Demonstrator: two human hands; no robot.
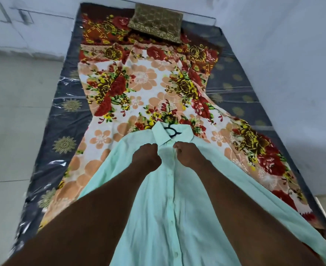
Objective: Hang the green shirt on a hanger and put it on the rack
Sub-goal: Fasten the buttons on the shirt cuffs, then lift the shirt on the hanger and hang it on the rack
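A pale green button-up shirt [169,198] lies face up on the bed, collar pointing away from me. A black hanger [171,129] is inside it; its hook and neck show at the open collar, the rest is hidden under the cloth. My left hand [146,157] pinches the left edge of the shirt front just below the collar. My right hand [188,154] grips the right edge at the same height. Both fists are closed on the fabric, a short gap apart, at the top button.
The shirt rests on a floral blanket [139,83] spread over a grey mattress in clear plastic wrap [62,131]. A brown patterned pillow [156,22] lies at the far end. Tiled floor [10,112] is on the left, a wall [292,64] on the right. No rack is in view.
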